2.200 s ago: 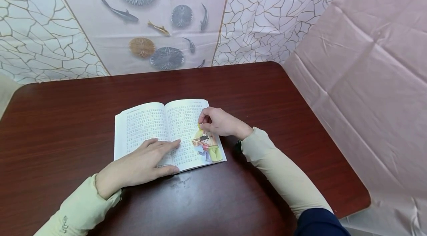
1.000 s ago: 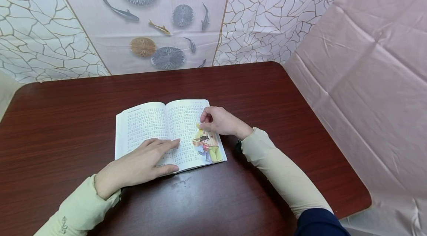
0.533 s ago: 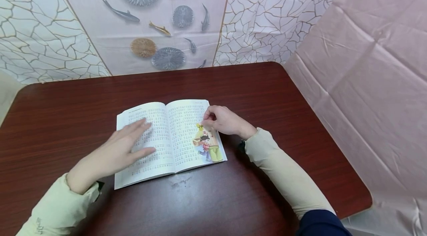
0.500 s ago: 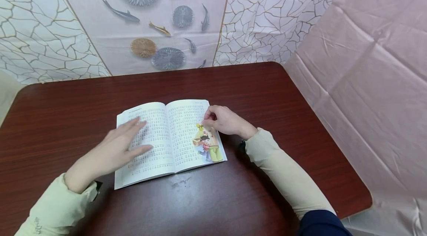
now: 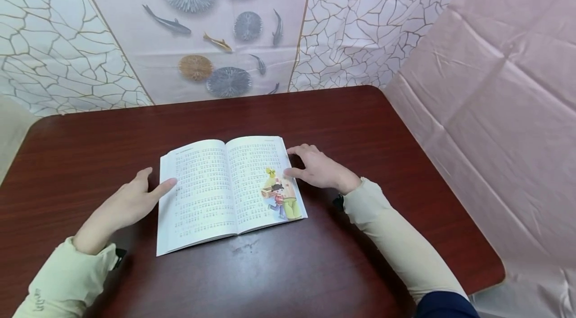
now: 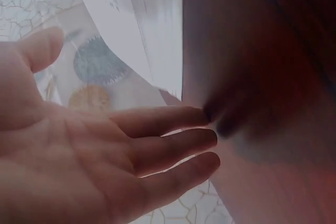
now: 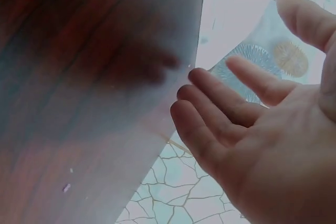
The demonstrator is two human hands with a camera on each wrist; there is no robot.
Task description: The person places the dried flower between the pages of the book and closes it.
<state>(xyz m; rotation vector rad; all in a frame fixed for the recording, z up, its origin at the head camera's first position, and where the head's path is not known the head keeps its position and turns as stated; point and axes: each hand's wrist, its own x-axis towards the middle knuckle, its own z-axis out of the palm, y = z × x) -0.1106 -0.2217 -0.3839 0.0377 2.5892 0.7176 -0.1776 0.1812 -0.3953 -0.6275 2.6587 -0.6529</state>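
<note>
An open book [image 5: 202, 198] lies flat on the dark red-brown table, with printed text on both pages and a coloured cartoon picture [image 5: 283, 198] at the lower right. My left hand [image 5: 123, 205] is at the book's left edge, its thumb over the page margin and its fingers beside the book. At the opposite edge my right hand [image 5: 321, 168] has its thumb over the right page and its fingers just outside. In the left wrist view the fingers [image 6: 173, 150] are extended close to the tabletop. The right wrist view shows loosely bent fingers [image 7: 210, 114] beside the page edge.
The wooden table [image 5: 252, 278] has rounded corners and surrounds the book. Behind it hangs a patterned cloth [image 5: 211, 33] with fish and round shapes. A plain pinkish cloth [image 5: 495, 108] hangs along the right side.
My left hand has lifted off the pages and moved left to the book's left edge. My right hand has opened from its pinch and shifted right to the other edge.
</note>
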